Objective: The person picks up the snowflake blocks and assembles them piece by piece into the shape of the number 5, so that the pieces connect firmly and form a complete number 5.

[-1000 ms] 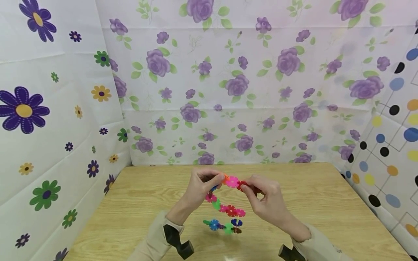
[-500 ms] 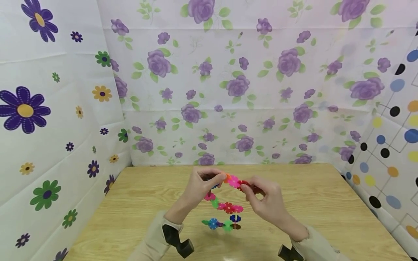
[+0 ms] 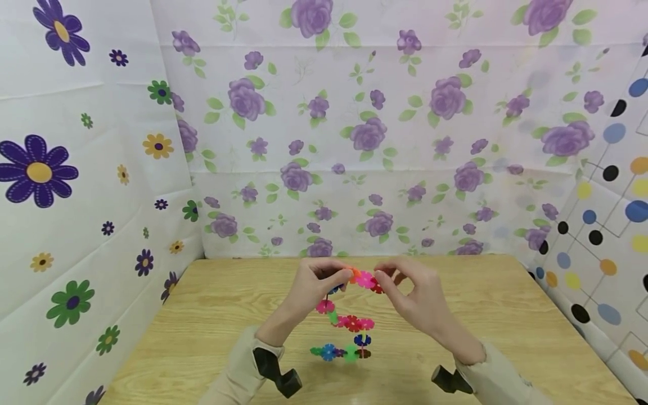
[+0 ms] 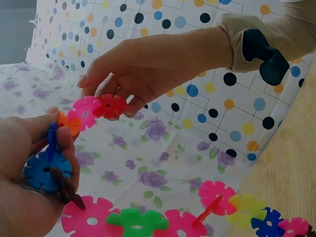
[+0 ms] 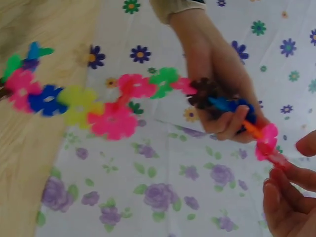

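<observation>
A chain of colourful flower-shaped interlocking plastic discs (image 3: 352, 323) hangs above the table. My left hand (image 3: 304, 292) pinches it near the top, around the orange disc (image 4: 70, 123); blue discs (image 4: 48, 170) lie against the palm in the left wrist view. From that grip a pink disc (image 3: 365, 279) and a red end disc (image 4: 109, 105) stick out to the right. My right hand (image 3: 422, 298) is at the red disc, thumb and fingers spread apart. In the right wrist view, its fingertips (image 5: 276, 175) touch or nearly touch that disc. The chain's lower end has green, blue and brown discs.
A wood-grain table (image 3: 212, 315) lies beneath the hands. Flower-printed cloth (image 3: 324, 140) hangs behind and on the left, dotted cloth (image 3: 602, 236) on the right. Each sleeve carries a dark wrist mount (image 3: 277, 374).
My right hand has loosened its pinch on the red disc and shifted slightly up. The chain's hanging part has swung a little left. My left hand has kept its grip.
</observation>
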Demonstrator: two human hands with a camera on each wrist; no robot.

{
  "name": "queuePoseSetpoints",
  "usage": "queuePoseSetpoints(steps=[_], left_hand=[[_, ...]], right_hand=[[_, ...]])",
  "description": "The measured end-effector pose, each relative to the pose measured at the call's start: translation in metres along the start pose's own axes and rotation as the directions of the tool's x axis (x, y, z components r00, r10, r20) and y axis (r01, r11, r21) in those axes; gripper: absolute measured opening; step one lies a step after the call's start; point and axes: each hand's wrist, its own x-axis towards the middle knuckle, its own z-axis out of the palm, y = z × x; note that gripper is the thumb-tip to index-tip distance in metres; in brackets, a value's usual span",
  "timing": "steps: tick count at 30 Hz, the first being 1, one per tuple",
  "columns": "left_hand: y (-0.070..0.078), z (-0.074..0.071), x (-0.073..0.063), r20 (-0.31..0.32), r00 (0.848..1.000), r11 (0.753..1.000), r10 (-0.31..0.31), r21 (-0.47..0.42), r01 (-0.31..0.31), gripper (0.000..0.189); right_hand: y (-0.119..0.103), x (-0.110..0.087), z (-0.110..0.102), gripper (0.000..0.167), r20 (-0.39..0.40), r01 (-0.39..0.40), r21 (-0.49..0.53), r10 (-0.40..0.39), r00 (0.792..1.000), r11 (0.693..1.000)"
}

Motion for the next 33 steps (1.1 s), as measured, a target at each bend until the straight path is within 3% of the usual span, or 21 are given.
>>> queuePoseSetpoints(steps=[4,8,14,17,24,27,29,31,33], left_hand=[[0.0,0.001,0.0,0.011,0.999,0.999,-0.042,0.0,0.042,0.024],[-0.001,0.001,0.001,0.039,0.999,0.999,-0.035,-0.027,0.036,0.027],[-0.002,0.003,0.002,0.057,0.998,0.999,-0.032,-0.026,0.034,0.025],[-0.003,0.003,0.003,0.064,0.997,0.999,-0.04,-0.034,0.042,0.025],[-0.002,0.004,0.004,0.052,0.999,1.0,-0.008,0.017,0.007,0.028],[-0.001,0.004,0.003,-0.029,1.0,0.997,-0.01,0.078,0.013,0.028],[-0.003,0.003,0.0,-0.141,0.99,0.995,-0.013,0.095,0.027,0.026],[-0.007,0.001,-0.005,-0.279,0.96,0.996,-0.033,0.069,0.054,0.021],[-0.013,-0.002,-0.013,-0.36,0.931,0.998,-0.06,-0.04,0.049,0.022]], right_hand=[[-0.008,0.013,-0.001,0.011,0.105,-0.059,-0.025,0.062,0.993,0.998],[-0.012,0.021,-0.001,0.011,0.218,-0.098,-0.02,0.1,0.971,0.995],[-0.015,0.031,-0.001,0.008,0.323,-0.141,-0.014,0.138,0.936,0.99],[-0.016,0.033,0.0,0.007,0.33,-0.138,-0.004,0.132,0.935,0.99],[-0.016,0.032,0.001,0.004,0.259,-0.089,0.004,0.085,0.962,0.996],[-0.015,0.032,0.002,0.003,0.23,-0.072,0.008,0.068,0.971,0.997],[-0.013,0.032,0.002,0.003,0.215,-0.069,0.008,0.065,0.974,0.998],[-0.012,0.032,0.002,0.004,0.208,-0.07,0.003,0.068,0.976,0.998],[-0.011,0.033,0.002,0.007,0.206,-0.076,-0.008,0.076,0.976,0.997]])
